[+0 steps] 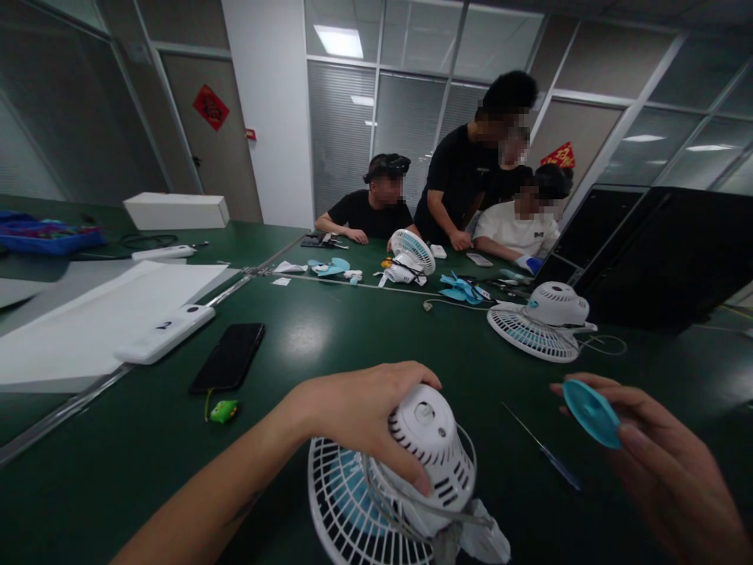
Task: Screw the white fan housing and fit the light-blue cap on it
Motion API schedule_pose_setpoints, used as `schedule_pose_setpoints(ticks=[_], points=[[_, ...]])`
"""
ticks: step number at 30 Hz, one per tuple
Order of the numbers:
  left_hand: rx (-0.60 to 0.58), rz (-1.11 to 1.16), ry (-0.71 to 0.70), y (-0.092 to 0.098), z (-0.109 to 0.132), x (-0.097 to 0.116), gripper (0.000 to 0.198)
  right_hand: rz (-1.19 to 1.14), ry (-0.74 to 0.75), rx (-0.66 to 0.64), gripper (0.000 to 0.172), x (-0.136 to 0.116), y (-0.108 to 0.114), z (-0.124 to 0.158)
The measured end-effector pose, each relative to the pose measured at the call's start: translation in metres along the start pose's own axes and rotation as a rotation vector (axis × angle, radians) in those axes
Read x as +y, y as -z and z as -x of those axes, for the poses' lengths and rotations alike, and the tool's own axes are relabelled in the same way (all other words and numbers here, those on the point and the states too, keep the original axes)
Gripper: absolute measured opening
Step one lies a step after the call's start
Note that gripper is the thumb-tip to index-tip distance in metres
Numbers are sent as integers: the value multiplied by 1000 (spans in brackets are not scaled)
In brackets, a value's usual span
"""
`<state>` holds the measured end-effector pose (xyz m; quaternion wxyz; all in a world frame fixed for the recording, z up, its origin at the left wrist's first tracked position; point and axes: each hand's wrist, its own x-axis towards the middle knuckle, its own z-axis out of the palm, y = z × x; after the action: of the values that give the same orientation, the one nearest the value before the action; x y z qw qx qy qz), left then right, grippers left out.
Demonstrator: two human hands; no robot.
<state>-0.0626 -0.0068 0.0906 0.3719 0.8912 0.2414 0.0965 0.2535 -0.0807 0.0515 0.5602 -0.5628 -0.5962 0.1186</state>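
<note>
A small white fan (412, 486) with a wire grille and blue blades lies face down on the green table (147, 455) right in front of me. My left hand (358, 412) is wrapped over the fan's white motor housing and grips it. My right hand (659, 463), raised at the right, pinches a round blue plastic disc (591, 412) between thumb and fingers. A thin blue-handled screwdriver (547, 451) lies on the table between my hands.
A second white fan (544, 318) lies face down further back, a third (409, 259) near three seated and standing people at the far end. A black phone (229, 357), a white power bank (168, 333), white sheets (88, 314) and a black case (664, 259) surround the area.
</note>
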Motion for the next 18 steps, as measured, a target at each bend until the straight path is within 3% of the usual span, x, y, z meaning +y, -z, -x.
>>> schedule_pose_setpoints(ticks=[3,5,14,18], points=[[12,-10,-13,-1,0,-1,77,-264,22,-177,22,-18,-17,-7],[14,-10,-15,-1,0,-1,78,-315,85,-270,21,-25,-27,-11],[8,-16,-24,1,0,1,81,-350,205,-410,21,-42,-52,-20],[12,-21,-13,0,0,1,80,-299,306,-532,19,-50,-59,-19]])
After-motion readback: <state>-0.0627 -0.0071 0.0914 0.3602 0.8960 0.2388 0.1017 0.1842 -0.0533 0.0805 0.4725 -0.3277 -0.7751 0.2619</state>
